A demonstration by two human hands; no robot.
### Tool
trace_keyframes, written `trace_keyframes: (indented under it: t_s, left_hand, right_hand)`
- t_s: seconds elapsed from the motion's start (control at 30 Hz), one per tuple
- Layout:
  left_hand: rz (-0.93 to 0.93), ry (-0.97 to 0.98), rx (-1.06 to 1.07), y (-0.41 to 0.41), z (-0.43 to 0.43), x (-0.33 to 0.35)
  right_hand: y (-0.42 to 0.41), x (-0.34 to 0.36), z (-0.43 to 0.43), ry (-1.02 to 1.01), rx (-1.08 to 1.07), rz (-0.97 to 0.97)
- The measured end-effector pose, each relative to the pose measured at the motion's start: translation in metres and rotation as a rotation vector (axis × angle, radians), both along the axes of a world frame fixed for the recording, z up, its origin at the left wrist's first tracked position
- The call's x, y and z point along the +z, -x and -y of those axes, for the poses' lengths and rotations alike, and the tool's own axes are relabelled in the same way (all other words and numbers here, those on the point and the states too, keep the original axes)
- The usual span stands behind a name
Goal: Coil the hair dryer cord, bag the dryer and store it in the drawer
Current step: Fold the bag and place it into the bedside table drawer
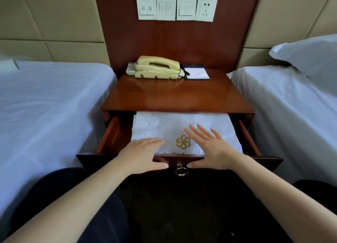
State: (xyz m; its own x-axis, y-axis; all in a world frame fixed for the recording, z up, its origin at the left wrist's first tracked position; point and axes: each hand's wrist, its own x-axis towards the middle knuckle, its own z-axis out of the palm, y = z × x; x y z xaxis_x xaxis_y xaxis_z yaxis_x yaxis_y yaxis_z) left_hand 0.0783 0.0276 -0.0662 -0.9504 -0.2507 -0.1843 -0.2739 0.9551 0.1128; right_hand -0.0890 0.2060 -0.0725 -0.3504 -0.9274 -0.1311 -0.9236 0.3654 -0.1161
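Observation:
A white bag (164, 126) with a gold pinwheel logo lies flat inside the pulled-out drawer (116, 133) of the wooden nightstand. The hair dryer and its cord are hidden, presumably inside the bag. My left hand (144, 153) lies with straight fingers on the bag's near left part, its thumb over the drawer front. My right hand (209, 148) rests flat with spread fingers on the bag to the right of the logo, its thumb on the drawer front beside the metal ring pull (181, 171).
A beige telephone (156, 67) and a notepad (197, 73) stand at the back of the nightstand top (173, 95). White-sheeted beds (45, 104) flank the nightstand on both sides. Wall switches and a socket (206, 9) sit above. My dark-clothed knees are at the bottom.

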Motion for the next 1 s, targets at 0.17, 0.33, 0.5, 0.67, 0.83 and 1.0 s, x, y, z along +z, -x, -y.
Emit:
trace_keyframes:
  t_s: [0.17,0.33,0.5,0.67,0.83,1.0]
  left_hand:
    - [-0.065,0.046,0.058,0.026,0.014,0.002]
    - [-0.258,0.233,-0.002,0.049,0.028,-0.008]
    - [-0.325,0.408,-0.036,0.07,0.048,-0.014]
    - [-0.287,0.446,0.013,0.091,0.065,-0.016]
    - [-0.482,0.461,0.015,0.113,0.075,-0.024]
    - [-0.608,0.506,0.027,0.129,0.081,-0.024]
  right_hand:
    - [0.019,0.005,0.023,-0.013,-0.068,-0.033]
    - [0.032,0.005,0.036,0.101,-0.03,-0.244]
    - [0.052,0.001,0.05,0.206,-0.073,-0.32]
    - [0.076,0.002,0.068,0.119,-0.166,-0.295]
    - [0.094,-0.003,0.085,0.326,-0.186,-0.351]
    - [0.104,-0.006,0.095,0.495,-0.178,-0.41]
